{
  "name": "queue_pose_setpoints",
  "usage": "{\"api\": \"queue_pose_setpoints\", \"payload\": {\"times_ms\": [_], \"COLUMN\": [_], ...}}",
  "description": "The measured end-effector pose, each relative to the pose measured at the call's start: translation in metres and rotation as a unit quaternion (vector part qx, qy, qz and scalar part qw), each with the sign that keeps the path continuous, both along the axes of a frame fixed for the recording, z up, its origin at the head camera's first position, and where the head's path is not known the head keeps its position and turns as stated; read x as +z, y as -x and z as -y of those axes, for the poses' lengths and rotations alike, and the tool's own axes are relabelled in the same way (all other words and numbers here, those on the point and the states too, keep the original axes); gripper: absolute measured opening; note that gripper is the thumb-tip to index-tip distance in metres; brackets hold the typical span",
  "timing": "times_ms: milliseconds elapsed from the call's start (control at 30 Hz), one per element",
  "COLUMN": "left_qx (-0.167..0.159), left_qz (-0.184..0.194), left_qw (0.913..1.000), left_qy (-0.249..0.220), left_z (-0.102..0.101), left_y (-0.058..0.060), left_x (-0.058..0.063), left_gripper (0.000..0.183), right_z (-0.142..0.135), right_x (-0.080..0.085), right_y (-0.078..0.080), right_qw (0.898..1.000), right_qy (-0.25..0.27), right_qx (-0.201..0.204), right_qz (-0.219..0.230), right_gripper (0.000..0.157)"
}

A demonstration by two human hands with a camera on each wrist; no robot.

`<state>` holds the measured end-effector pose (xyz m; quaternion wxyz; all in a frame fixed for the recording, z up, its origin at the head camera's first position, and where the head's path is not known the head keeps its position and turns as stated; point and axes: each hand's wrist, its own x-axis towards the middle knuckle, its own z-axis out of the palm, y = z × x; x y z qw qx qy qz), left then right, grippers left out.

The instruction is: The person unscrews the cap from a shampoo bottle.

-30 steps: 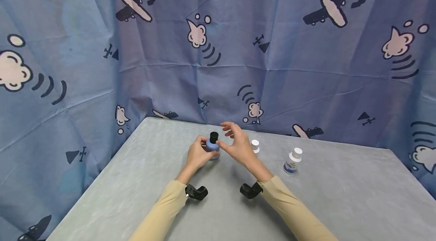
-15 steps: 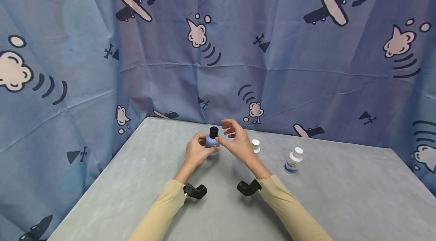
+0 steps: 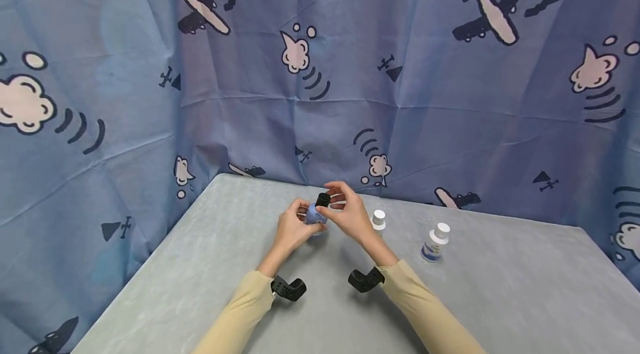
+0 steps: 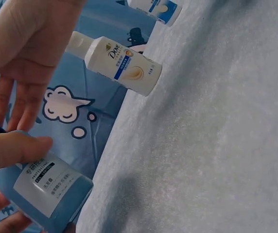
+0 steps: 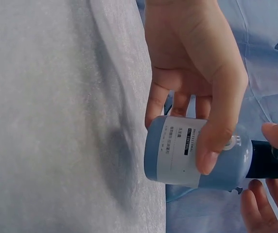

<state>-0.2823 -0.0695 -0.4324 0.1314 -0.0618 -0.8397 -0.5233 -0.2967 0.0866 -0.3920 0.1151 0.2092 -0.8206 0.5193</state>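
Note:
A blue shampoo bottle (image 3: 314, 215) with a white label and black cap (image 5: 264, 160) is held close over the table, its top leaning to the right. My left hand (image 3: 294, 226) grips its body, the thumb lying across the front in the left wrist view. At the cap is my right hand (image 3: 350, 218): the thumb sits on one side and curled fingertips on the other. The bottle's lower back is hidden by the left hand. Just right of the right hand stands a white Dove bottle (image 3: 378, 219), partly behind the wrist.
Farther right, a second white bottle (image 3: 435, 243) with a blue label band stands upright on the pale grey table (image 3: 500, 287). A blue curtain (image 3: 400, 65) printed with planes and clouds hangs behind the table and along its left side.
The bottle rose slightly with my left hand, then its top tilted right toward my right hand. My right fingers, earlier apart from the cap, are now around it.

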Motion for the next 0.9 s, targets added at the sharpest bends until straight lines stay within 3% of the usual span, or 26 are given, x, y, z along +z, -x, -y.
{"api": "queue_pose_setpoints", "payload": {"times_ms": [433, 900], "left_qx": [0.020, 0.036], "left_qz": [-0.037, -0.037], "left_qw": [0.9990, 0.9987], "left_qy": [-0.014, -0.004], "left_z": [-0.0020, -0.0016], "left_y": [-0.0004, -0.0027], "left_x": [-0.0018, -0.0011], "left_gripper": [0.051, 0.050], "right_z": [-0.0023, -0.0017], "right_x": [-0.0045, -0.0018], "right_y": [-0.0001, 0.0011], "right_qw": [0.998, 0.996], "right_qy": [0.036, 0.027], "right_qx": [-0.023, -0.032], "right_qz": [0.042, 0.080], "right_gripper": [0.046, 0.044]}}
